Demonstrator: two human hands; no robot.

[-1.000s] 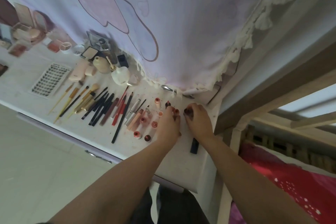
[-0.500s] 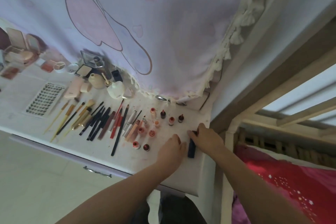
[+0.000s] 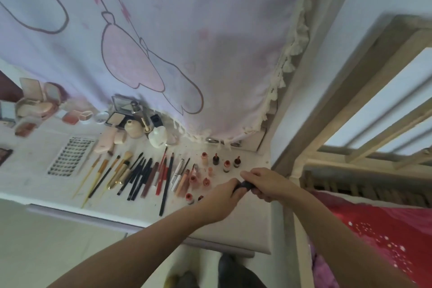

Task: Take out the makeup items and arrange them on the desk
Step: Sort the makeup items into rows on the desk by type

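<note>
Both hands meet over the desk's (image 3: 245,229) right end, left hand (image 3: 222,196) and right hand (image 3: 266,184) each gripping an end of one dark tube (image 3: 245,185). Brushes and pencils (image 3: 140,175) line the front edge; a printed curtain (image 3: 163,42) hangs along the back.

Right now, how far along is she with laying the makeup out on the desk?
Mostly done, it seems: brushes and pencils lie in a row, small bottles stand grouped, compacts sit at the back. In hand: the left hand and right hand both grip a dark tube, unplaced. No bag shows.
</note>
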